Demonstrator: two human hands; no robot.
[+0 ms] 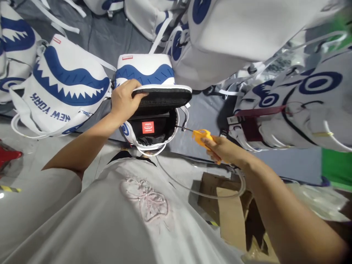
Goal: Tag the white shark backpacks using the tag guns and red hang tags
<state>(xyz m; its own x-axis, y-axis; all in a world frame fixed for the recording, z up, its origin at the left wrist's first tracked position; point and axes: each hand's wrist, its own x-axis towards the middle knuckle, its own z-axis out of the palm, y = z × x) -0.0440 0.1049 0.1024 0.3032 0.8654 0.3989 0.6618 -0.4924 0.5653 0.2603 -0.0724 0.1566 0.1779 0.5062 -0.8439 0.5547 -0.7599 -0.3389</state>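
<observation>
A white backpack (145, 69) with a blue toothed pattern lies in front of me, its top flap lifted away from the black-lined opening. My left hand (127, 96) is closed on the flap's edge, thumb on the black lining side. Inside the bag a red label (147, 127) shows on the lining. My right hand (220, 146) grips an orange air blow gun (203, 139), whose thin nozzle points left at the right rim of the opening. A clear hose (203, 195) loops in an arc below my right hand.
Another white backpack (68, 80) lettered NEW YORK lies to the left. More white backpacks (225, 36) are heaped behind and to the right (299, 102). Below my right arm stands an open cardboard box (231, 216). Grey cloth (202, 113) covers the work surface.
</observation>
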